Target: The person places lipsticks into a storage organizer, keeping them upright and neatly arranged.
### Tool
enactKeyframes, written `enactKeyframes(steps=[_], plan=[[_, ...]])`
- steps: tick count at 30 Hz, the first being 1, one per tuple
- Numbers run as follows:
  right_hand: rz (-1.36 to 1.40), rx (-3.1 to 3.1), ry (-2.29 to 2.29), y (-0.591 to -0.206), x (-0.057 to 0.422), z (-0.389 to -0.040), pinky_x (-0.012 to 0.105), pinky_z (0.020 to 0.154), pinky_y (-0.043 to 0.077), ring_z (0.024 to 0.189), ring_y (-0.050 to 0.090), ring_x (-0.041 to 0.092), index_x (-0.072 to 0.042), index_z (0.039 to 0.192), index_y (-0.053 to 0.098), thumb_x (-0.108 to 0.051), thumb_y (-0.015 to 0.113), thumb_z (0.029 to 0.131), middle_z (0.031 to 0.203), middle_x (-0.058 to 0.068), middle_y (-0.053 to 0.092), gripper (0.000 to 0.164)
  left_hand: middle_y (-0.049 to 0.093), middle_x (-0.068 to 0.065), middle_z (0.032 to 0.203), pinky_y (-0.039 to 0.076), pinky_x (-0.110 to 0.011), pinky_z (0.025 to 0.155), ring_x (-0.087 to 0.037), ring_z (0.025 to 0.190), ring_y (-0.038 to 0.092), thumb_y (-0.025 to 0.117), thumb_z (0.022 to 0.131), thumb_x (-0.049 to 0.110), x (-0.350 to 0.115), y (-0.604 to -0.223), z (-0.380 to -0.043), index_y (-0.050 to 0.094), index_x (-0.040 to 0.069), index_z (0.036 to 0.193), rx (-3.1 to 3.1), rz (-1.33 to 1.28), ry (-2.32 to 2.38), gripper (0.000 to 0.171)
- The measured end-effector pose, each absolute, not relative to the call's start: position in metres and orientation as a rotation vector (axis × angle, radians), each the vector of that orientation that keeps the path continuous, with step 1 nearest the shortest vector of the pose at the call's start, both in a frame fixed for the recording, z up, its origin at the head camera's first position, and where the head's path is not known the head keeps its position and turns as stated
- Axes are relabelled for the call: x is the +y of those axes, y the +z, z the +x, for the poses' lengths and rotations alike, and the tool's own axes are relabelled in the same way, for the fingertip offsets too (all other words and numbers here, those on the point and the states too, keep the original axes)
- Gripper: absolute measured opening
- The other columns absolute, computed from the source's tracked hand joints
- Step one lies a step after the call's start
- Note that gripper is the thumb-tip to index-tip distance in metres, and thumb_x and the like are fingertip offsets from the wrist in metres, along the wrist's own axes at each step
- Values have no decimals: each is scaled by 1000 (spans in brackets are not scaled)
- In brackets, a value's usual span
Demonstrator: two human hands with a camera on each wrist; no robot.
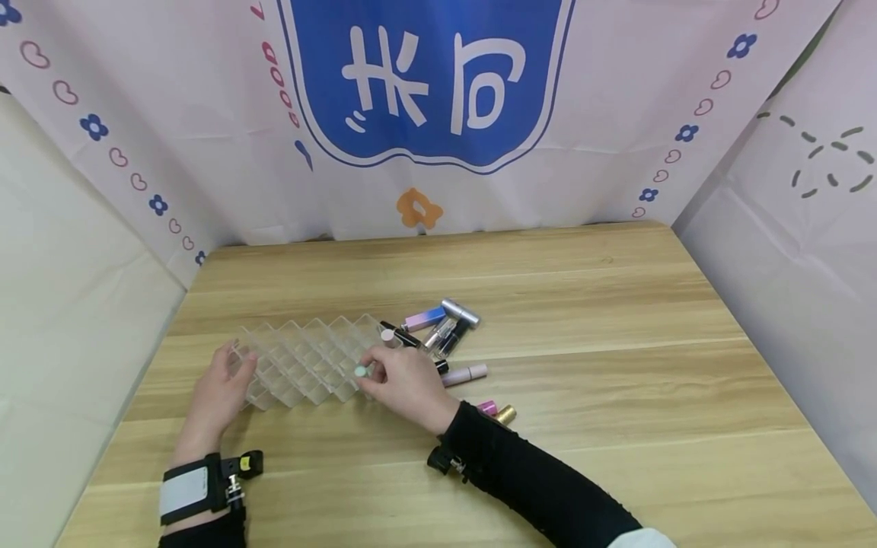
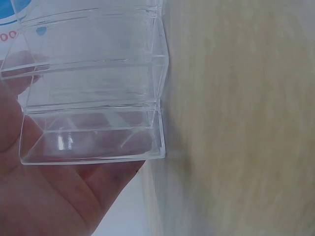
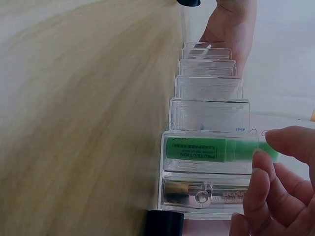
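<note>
A clear lattice organizer (image 1: 308, 361) with diamond-shaped compartments stands on the table, left of centre. My left hand (image 1: 218, 392) grips its left end, thumb and fingers on either side of the end wall. At the right end, my right hand (image 1: 411, 387) pinches the top of a green lip balm tube (image 3: 197, 149), whose printed body is down inside a compartment. Beside it, another compartment holds a clear-and-dark lip gloss tube (image 3: 226, 193). A pale-capped tube (image 1: 389, 337) rises at the organizer's right end in the head view.
Right of the organizer lie a blue-pink tube (image 1: 425, 318), a silver tube (image 1: 461, 312), a black tube (image 1: 453, 339) and a pale pink tube (image 1: 466, 374). A magenta tube (image 1: 488, 408) and a gold tube (image 1: 505, 415) lie near my right sleeve. Cloth walls surround the wooden table (image 1: 617, 365).
</note>
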State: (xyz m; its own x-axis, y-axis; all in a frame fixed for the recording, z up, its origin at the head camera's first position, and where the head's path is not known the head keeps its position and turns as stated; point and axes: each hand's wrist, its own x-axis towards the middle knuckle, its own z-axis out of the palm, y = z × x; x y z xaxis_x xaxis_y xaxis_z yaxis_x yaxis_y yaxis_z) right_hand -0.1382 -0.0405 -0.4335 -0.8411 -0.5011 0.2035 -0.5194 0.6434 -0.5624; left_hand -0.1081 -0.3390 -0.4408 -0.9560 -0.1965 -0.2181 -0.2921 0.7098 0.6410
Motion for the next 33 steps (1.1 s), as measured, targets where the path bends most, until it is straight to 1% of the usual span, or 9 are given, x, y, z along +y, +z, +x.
enactKeyframes(steps=[8,15,24,33], plan=[[879,-2827,991,-432,-41,-138,10,58,40,57,51,-8,-22,100,70,-36,73,87,73,-16,68,19,21,-40,153,25,-73,107,-61,137,25,25,105,50,-339,-440,-108,1,-2,156,2780,-400,1067,77],[856,-2831,1028,-431,-40,-138,10,56,39,58,50,-7,-22,102,70,-36,74,86,73,-17,65,22,21,-40,153,26,-73,107,-61,137,26,24,105,50,-339,-441,-108,0,-2,156,2782,-400,1064,77],[847,-2795,1026,-428,-37,-138,9,60,40,62,53,-7,-23,102,71,-36,74,87,74,-17,65,20,20,-40,153,26,-73,107,-61,137,26,24,105,52,-341,-443,-109,-2,-1,156,2773,-396,1061,78],[864,-2760,1156,-423,-29,-140,8,56,43,59,53,-6,-19,101,72,-31,74,87,74,-12,69,18,19,-40,154,26,-73,107,-61,138,25,23,104,54,-339,-440,-108,-3,0,156,2756,-422,1048,79]])
